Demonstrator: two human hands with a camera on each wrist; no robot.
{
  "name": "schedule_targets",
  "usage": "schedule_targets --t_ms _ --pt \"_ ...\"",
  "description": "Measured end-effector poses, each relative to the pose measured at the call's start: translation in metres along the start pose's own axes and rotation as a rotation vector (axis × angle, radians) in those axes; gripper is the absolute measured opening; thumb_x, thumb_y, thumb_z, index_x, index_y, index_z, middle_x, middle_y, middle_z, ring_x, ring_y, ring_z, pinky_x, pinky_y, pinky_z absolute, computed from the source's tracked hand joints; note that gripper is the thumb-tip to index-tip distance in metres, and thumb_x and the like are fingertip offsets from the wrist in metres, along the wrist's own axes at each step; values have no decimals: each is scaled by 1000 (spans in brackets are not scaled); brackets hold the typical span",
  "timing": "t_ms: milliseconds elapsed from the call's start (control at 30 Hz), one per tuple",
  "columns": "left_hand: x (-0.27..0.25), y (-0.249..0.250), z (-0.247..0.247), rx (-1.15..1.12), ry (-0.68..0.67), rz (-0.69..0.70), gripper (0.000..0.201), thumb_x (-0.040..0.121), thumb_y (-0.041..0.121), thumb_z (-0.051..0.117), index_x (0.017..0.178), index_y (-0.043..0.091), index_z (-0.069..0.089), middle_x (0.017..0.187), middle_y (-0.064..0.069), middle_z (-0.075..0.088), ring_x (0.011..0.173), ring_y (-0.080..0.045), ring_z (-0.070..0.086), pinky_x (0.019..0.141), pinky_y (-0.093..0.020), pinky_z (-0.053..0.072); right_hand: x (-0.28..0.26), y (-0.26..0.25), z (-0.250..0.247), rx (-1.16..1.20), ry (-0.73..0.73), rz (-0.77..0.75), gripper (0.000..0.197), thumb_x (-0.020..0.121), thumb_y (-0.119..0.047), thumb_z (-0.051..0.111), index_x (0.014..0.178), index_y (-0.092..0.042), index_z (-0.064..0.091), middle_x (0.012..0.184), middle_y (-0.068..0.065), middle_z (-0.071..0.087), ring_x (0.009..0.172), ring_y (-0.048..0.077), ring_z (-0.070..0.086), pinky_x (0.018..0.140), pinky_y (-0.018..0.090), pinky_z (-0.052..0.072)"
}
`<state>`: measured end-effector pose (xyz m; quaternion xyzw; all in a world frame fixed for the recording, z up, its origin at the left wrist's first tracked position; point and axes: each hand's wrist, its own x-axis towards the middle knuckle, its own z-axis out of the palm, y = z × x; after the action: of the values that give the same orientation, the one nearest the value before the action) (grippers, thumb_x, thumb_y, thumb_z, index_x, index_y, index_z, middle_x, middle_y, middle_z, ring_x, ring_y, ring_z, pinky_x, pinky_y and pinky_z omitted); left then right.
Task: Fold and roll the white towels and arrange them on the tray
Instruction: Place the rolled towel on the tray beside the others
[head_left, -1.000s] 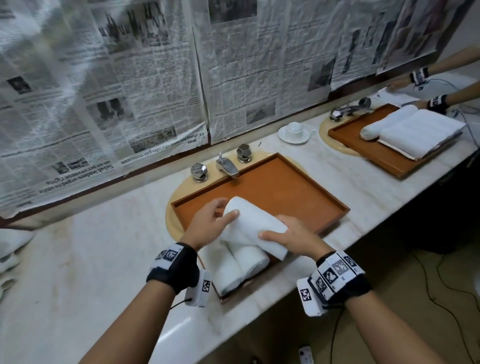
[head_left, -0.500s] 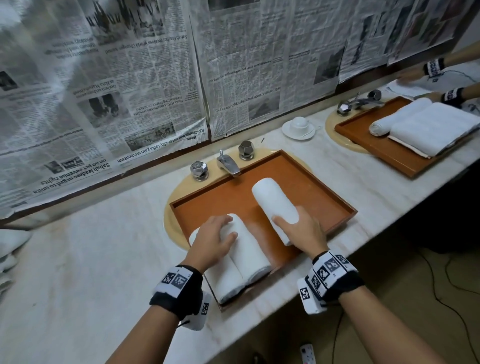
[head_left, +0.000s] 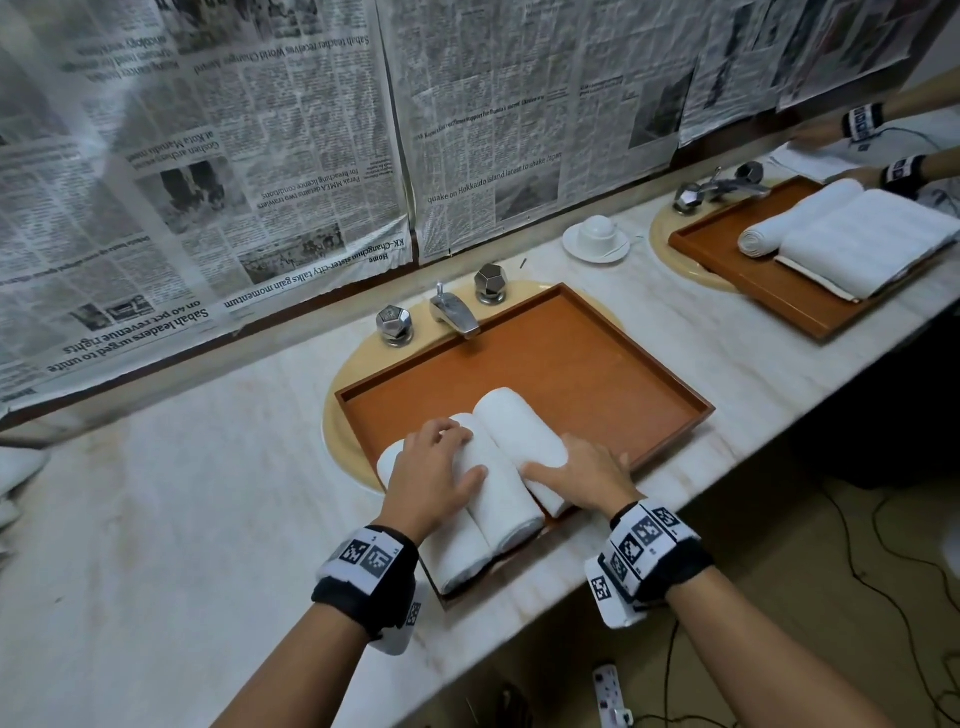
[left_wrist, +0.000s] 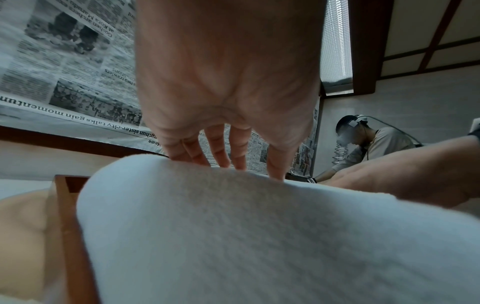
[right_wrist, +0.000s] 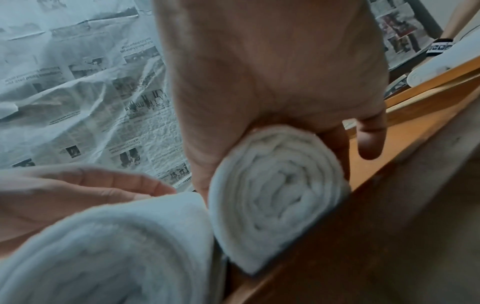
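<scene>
A: Where are the rolled white towels?
B: Three lie side by side at the near left corner of the brown wooden tray (head_left: 597, 364). The right white towel roll (head_left: 519, 436) touches the middle white towel roll (head_left: 498, 493).
A: And the hands?
B: The left hand (head_left: 436, 473) lies flat with fingers spread on the middle roll and the left white towel roll (head_left: 457, 556). The right hand (head_left: 582, 478) cups the near end of the right roll, fingers curled around it
</scene>
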<state>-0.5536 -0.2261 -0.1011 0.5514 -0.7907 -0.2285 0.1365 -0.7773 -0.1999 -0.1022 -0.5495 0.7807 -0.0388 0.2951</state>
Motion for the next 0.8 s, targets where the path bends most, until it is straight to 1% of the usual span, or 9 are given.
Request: schedule_targets --t_ms 133,233,300,400,467,567,633,733,800 --pt "0 0 1 -11 19 -16 49 90 44 64 133 22 56 140 4 42 124 -23 40 100 -34 38 7 7 -1 30 -91 -53 57 76 -80 48 99 -30 62 103 -3 65 110 27 55 108 54 29" --pt "1 -1 3 -10 26 -17 49 89 45 65 133 23 56 140 4 42 124 -23 39 99 -34 37 11 12 -5 30 -137 -104 68 73 -86 42 93 -27 67 96 -5 67 98 22 59 103 49 37" --pt "1 -3 3 -13 26 -18 49 89 45 65 132 23 56 140 4 42 123 -24 40 99 -34 38 8 14 -9 87 -185 -131 65 76 -86 44 92 -27 67 93 -8 68 94 17 62 97 43 43" --pt "0 -4 2 -22 8 -34 56 85 54 57 132 24 56 139 4 42 123 -24 40 98 -34 39 4 17 -10 257 -213 -184 52 87 -72 51 105 -26 66 100 -7 69 96 14 64 86 31 51" --pt "0 -3 2 -24 1 -37 57 83 55 54 132 24 55 139 5 42 123 -24 40 98 -35 39 5 19 -4 326 -138 -237 54 87 -73 50 121 -32 61 114 -10 65 109 13 59 98 38 48" --pt "0 -2 3 -22 8 -46 55 88 49 60 136 24 52 143 3 39 127 -26 38 100 -37 38 6 22 4 361 -62 -291 65 91 -63 54 148 -36 40 143 -13 49 134 11 40 115 43 32" --pt "-1 -1 3 -2 -4 -55 58 90 49 60 140 23 49 148 1 35 130 -27 36 103 -39 37 5 25 7 441 -48 -304 69 90 -59 59 150 -34 38 150 -16 44 137 7 40 117 40 32" --pt "-1 -1 2 17 -29 -58 64 87 54 53 143 23 46 152 -3 33 132 -29 37 105 -41 37 7 29 7 557 -58 -330 63 89 -54 64 146 -34 47 144 -20 50 130 -1 47 114 38 39" --pt "-1 -1 2 13 -27 -58 61 90 49 59 143 22 46 152 -4 33 132 -30 37 106 -41 36 8 30 4 590 -76 -333 54 92 -47 65 142 -35 51 137 -23 56 125 -4 51 111 34 42"
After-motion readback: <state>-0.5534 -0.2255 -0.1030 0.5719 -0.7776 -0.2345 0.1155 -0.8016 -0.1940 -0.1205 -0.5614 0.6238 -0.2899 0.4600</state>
